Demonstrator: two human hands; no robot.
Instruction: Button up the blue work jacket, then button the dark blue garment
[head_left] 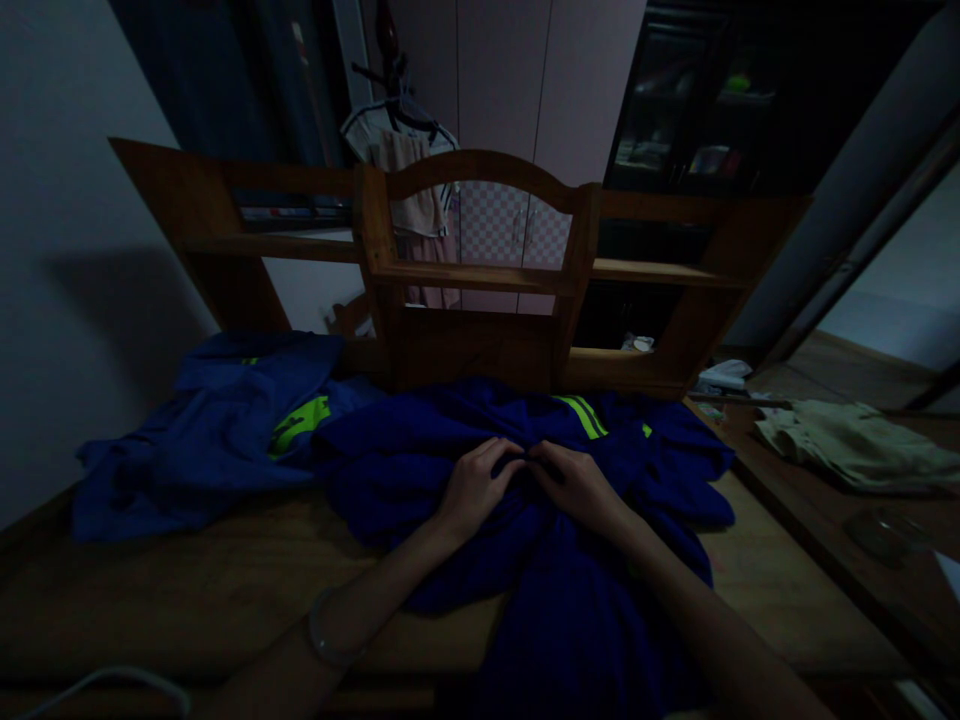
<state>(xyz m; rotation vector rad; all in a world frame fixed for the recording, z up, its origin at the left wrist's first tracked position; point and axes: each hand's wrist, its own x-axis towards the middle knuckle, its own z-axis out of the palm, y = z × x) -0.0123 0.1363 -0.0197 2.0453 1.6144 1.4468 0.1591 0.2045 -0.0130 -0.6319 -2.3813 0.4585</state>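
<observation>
Two bare hands meet at the middle of a dark blue garment spread across a wooden table. Table surface shows bare wood to the left front and to the right front of the garment; the near edge runs along the bottom of the view, and the garment hangs over it toward the person. At the back, the table is closed off by a wooden shelf unit, which the garment's far edge touches. The left margin is bounded by a pale wall; a second blue garment with a yellow-green stripe lies heaped there, touching the first. To the right, a separate surface carries a pale khaki cloth, well apart from the hands. The left hand rests on the dark blue garment with fingers curled inward, pinching the fabric at its centre; a bracelet sits on that forearm. The right hand lies just beside it, fingers likewise bent and closed on the same fold of cloth, fingertips of both hands touching or nearly so. A yellow-green stripe on the garment shows just behind the right hand. Lighting is poor; the exact grip is hard to make out.
</observation>
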